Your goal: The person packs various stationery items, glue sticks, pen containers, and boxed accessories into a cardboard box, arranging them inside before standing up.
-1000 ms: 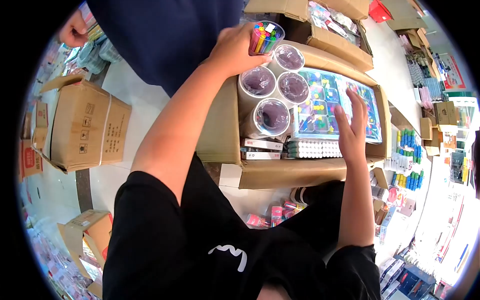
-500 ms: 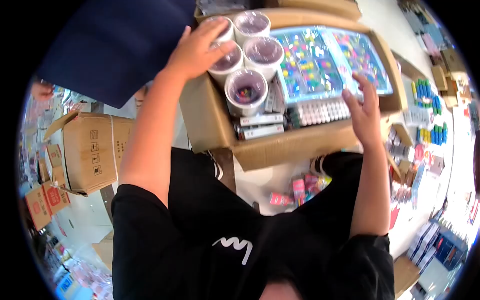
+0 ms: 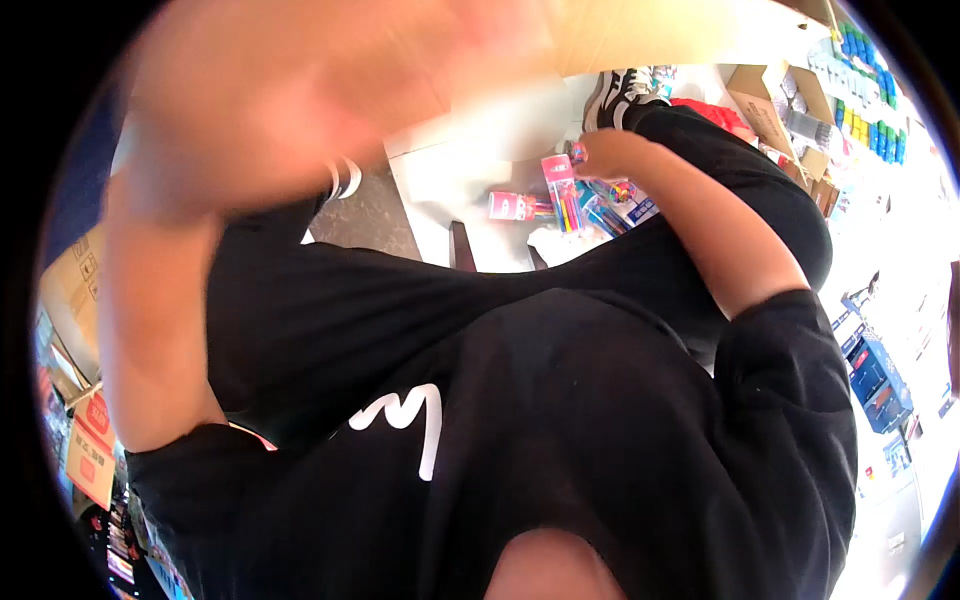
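Observation:
Very near the camera, my left hand point(image 3: 330, 90) is a large blur at the upper left; its fingers and anything in them cannot be made out. My right hand point(image 3: 615, 156) is low between my legs, fingers bent together around a small item too hidden to name. Just beside its fingertips, a pink-topped pack of coloured pens point(image 3: 563, 193) stands out among several packs on the floor. Another pink pack point(image 3: 512, 206) lies to its left, and blue pen packs point(image 3: 603, 213) lie below my right hand.
Part of a cardboard box point(image 3: 680, 35) spans the top. My shoe point(image 3: 618, 98) is just below it. An open carton point(image 3: 765, 95) with wrapped items stands at the upper right, near blue and green goods point(image 3: 868, 55). Red-marked boxes point(image 3: 92, 450) are at the lower left.
The view has tipped down towards my lap, so the cups and blue trays are out of sight. My left hand has left the cups and come close to the camera; my right hand has dropped to the floor packs.

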Motion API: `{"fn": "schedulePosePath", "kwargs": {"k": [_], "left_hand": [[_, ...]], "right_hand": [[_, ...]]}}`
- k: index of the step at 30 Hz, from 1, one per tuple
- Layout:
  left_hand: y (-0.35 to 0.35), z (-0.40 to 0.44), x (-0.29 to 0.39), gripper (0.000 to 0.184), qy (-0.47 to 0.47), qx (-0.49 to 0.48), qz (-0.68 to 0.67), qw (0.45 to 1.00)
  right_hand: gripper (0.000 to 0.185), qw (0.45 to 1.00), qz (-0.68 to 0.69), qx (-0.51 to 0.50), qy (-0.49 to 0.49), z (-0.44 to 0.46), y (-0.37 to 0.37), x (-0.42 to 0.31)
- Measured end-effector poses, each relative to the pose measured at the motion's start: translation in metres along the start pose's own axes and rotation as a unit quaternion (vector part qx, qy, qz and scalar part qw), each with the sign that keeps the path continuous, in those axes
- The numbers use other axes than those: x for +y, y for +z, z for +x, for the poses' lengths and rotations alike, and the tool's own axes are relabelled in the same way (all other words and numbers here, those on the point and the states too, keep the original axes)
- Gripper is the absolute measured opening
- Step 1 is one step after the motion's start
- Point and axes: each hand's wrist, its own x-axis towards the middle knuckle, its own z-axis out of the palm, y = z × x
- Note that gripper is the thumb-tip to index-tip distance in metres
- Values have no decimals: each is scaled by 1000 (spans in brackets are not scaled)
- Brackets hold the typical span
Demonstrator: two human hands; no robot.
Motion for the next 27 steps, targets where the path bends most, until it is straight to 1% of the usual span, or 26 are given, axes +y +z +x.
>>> {"fn": "schedulePosePath", "kwargs": {"k": [1, 2, 3, 4, 6, 7, 8, 9, 10, 11, 12, 13, 14, 16, 17, 18, 19, 20, 21, 22, 23, 24, 25, 26, 27], "left_hand": [[26, -3, 13, 30, 86, 11, -75, 993], [66, 5, 44, 21, 125, 79, -134, 980], [89, 4, 68, 18, 70, -27, -171, 982], [111, -1, 87, 14, 15, -133, -207, 969], [177, -27, 110, 11, -47, -274, -226, 934], [209, -37, 113, 13, -58, -345, -225, 909], [241, -47, 115, 16, -67, -417, -225, 878], [280, -61, 115, 19, -87, -455, -206, 862], [317, -70, 111, 21, -103, -490, -183, 846], [340, -70, 108, 21, -97, -495, -178, 845], [363, -65, 107, 23, -155, -505, -148, 836], [383, -63, 109, 24, -212, -510, -124, 824], [399, -66, 114, 24, -209, -511, -132, 824], [430, -65, 119, 26, -232, -488, -189, 820], [440, -67, 125, 21, -226, -446, -178, 848], [459, -76, 138, 19, -239, -390, -180, 871], [472, -82, 151, 19, -273, -357, -196, 872], [496, -103, 165, 27, -254, -294, -209, 897], [488, -96, 164, 31, -270, -304, -268, 874], [485, -94, 169, 31, -315, -289, -279, 860], [497, -99, 169, 31, -333, -280, -254, 864], [491, -107, 171, 32, -363, -148, -325, 861], [485, -104, 162, 33, -324, -253, -289, 864], [480, -100, 153, 34, -267, -354, -251, 860], [470, -94, 140, 35, -199, -440, -218, 848]], "right_hand": [[52, 1000, 2, -4, -3, 28, 41, 11], [53, 999, 31, -3, -26, 56, 82, 26], [56, 997, 60, -2, -50, 73, 101, 34], [65, 994, 91, -49, 30, 73, 89, 16], [93, 992, -1, -21, 127, 56, 72, -22], [93, 993, 6, -20, 120, 64, 71, -27], [97, 986, 42, -9, 160, 72, 75, -32], [102, 976, 78, -1, 202, 80, 82, -40], [102, 976, 88, -1, 200, 91, 91, -41], [100, 975, 96, -10, 199, 103, 102, -40], [99, 975, 101, -21, 199, 112, 112, -36], [92, 978, 87, 24, 187, 110, 119, -36], [92, 978, 87, 16, 190, 102, 117, -37], [85, 969, 175, -24, 172, 86, 97, -31], [102, 967, 209, -3, 148, 76, 88, -26], [105, 966, 226, 11, 122, 72, 87, -21], [108, 967, 236, 29, 91, 71, 79, -16], [110, 972, 213, -19, 100, 70, 59, -14], [101, 969, 234, -57, 54, 82, 69, -1], [97, 961, 258, -96, 9, 93, 80, 13], [88, 962, 267, -53, 22, 60, 44, 1], [81, 963, 174, -203, 15, 50, 3, -8], [75, 917, 262, -302, 15, 26, -31, -12], [72, 929, 266, -255, -30, -12, -59, -20], [79, 925, 274, -256, -58, -34, -65, -17]]}}
